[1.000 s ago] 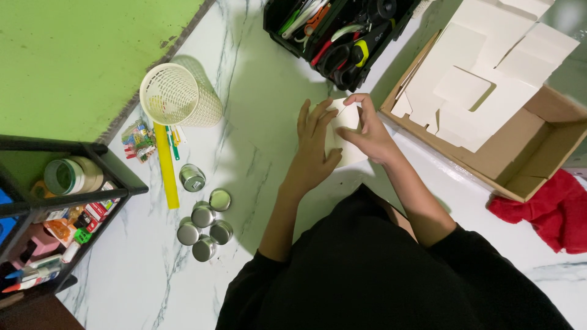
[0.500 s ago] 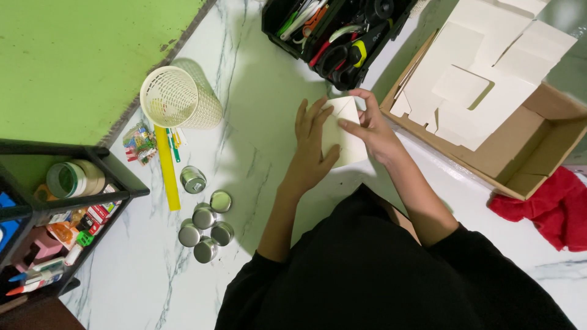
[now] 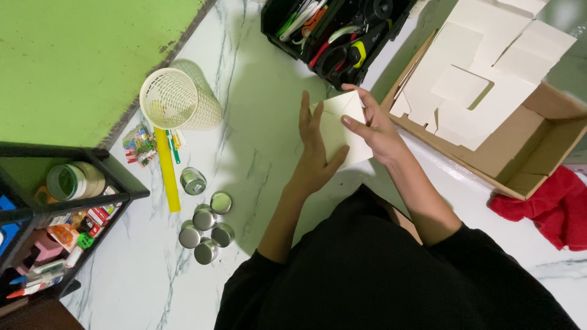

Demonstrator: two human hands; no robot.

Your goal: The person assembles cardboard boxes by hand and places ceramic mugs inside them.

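A cream sheet of paper (image 3: 342,125) lies on the white marble table (image 3: 257,98) in front of me. My left hand (image 3: 315,150) presses flat on its left side, fingers spread. My right hand (image 3: 373,125) pinches the sheet's upper right corner, which is lifted and folded over toward the left hand. Black sleeves cover both my arms.
An open cardboard box (image 3: 526,131) with several cream paper pieces (image 3: 471,79) sits at the right. A black tool tray (image 3: 333,33) with scissors stands behind. At the left are a cream mesh cup (image 3: 174,98), a yellow ruler (image 3: 166,168), several small tins (image 3: 205,223), a black shelf (image 3: 55,214). A red cloth (image 3: 550,205) lies at the right.
The sheet has been flattened out on the table; my left hand has spread over it and my right hand has shifted to the upper corner, folding it over.
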